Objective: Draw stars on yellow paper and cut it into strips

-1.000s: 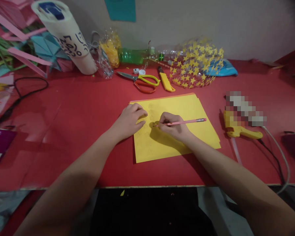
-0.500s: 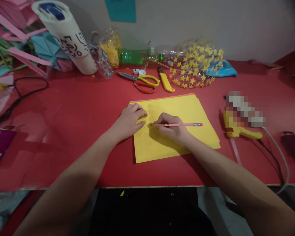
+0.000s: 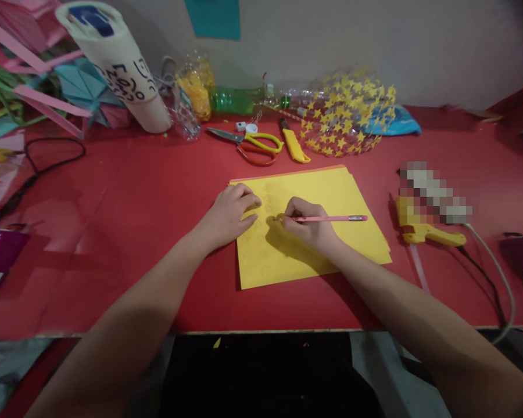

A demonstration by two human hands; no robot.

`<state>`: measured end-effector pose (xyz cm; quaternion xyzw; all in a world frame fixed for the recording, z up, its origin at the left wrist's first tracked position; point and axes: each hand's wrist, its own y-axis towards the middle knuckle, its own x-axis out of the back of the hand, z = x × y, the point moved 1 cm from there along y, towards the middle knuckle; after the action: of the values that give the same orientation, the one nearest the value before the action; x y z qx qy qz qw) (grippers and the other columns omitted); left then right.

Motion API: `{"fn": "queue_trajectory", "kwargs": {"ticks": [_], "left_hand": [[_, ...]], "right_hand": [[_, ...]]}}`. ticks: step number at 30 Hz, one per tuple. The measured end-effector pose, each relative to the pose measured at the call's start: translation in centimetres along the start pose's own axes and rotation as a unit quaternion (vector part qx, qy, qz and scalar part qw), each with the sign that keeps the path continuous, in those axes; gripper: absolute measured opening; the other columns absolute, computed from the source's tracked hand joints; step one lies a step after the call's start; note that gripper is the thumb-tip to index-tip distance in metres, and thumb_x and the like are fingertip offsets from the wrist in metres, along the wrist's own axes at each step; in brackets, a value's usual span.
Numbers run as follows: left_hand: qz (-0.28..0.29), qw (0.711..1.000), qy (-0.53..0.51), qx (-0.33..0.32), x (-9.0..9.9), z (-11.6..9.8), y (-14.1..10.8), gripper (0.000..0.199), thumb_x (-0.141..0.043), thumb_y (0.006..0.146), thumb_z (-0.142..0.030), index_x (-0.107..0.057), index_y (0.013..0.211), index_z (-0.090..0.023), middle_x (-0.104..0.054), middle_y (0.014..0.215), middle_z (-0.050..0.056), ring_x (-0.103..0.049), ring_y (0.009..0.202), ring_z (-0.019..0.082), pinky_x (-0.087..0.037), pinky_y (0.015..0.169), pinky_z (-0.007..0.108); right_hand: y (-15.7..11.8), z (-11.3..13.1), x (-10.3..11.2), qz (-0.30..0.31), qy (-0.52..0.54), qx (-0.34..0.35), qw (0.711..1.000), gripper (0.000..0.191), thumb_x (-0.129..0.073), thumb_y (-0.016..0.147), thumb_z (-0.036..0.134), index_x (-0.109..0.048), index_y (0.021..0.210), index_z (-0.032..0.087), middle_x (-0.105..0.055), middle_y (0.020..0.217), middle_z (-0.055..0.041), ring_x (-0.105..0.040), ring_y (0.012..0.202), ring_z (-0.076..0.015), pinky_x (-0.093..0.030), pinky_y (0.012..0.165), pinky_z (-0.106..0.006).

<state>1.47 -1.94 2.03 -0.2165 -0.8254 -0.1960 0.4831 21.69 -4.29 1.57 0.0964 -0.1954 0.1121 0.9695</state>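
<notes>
My right hand (image 3: 307,223) grips a pink pencil (image 3: 335,219), its tip at the surface of a yellow paper sheet (image 3: 331,188) and its eraser end pointing right. Faint pencil marks run down the left part of the sheet; their shapes are hard to make out. My left hand (image 3: 235,215) lies flat on the sheet's left edge, fingers apart, the fingertips close to the marks. Under the yellow sheet, orange paper shows along the far edge.
Beyond the paper lie scissors (image 3: 244,142) and a yellow utility knife (image 3: 294,142). A clear star-covered ball (image 3: 348,116) and a green bottle (image 3: 235,100) stand behind. At right is a yellow glue gun (image 3: 431,233) with its cord; at left, a white tumbler (image 3: 126,75).
My right hand and the pencil have shifted slightly right across the paper. My left hand stays where it was.
</notes>
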Motion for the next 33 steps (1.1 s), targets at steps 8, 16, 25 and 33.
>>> {"fn": "queue_trajectory", "kwargs": {"ticks": [8, 16, 25, 33], "left_hand": [[-0.001, 1.0, -0.003, 0.003, -0.1, 0.12, -0.01, 0.018, -0.054, 0.088, -0.025, -0.062, 0.102, -0.02, -0.055, 0.109, 0.007, -0.05, 0.106, 0.025, -0.041, 0.097, 0.042], [-0.004, 1.0, -0.007, 0.006, -0.2, 0.11, -0.05, 0.018, -0.054, 0.087, -0.025, -0.063, 0.102, -0.019, -0.055, 0.109, 0.007, -0.05, 0.107, 0.026, -0.041, 0.097, 0.042], [0.0, 1.0, -0.007, 0.004, -0.08, 0.03, -0.03, 0.019, -0.054, 0.088, -0.026, -0.062, 0.103, -0.019, -0.054, 0.109, 0.008, -0.05, 0.106, 0.026, -0.041, 0.097, 0.042], [0.001, 1.0, -0.001, 0.0, -0.1, 0.12, 0.01, 0.018, -0.054, 0.087, -0.025, -0.062, 0.102, -0.02, -0.055, 0.109, 0.007, -0.05, 0.107, 0.025, -0.041, 0.097, 0.042]], "right_hand": [[0.02, -0.02, 0.23, -0.018, -0.021, -0.022, 0.999, 0.015, -0.053, 0.068, 0.017, -0.041, 0.06, 0.022, -0.041, 0.052, 0.0056, -0.033, 0.05, -0.0085, -0.023, 0.047, -0.025], [0.05, -0.06, 0.33, -0.019, -0.022, -0.024, 0.999, 0.015, -0.053, 0.067, 0.018, -0.04, 0.059, 0.022, -0.04, 0.051, 0.0055, -0.033, 0.05, -0.0087, -0.023, 0.047, -0.025], [-0.21, 0.24, 0.2, 0.013, -0.028, -0.004, 1.0, 0.016, -0.052, 0.069, 0.018, -0.04, 0.06, 0.022, -0.04, 0.051, 0.0061, -0.031, 0.048, -0.0079, -0.023, 0.045, -0.025], [-0.29, 0.28, 0.24, 0.054, -0.025, 0.014, 0.998, 0.014, -0.052, 0.071, 0.017, -0.042, 0.063, 0.022, -0.041, 0.054, 0.006, -0.033, 0.05, -0.0077, -0.025, 0.048, -0.025]]}}
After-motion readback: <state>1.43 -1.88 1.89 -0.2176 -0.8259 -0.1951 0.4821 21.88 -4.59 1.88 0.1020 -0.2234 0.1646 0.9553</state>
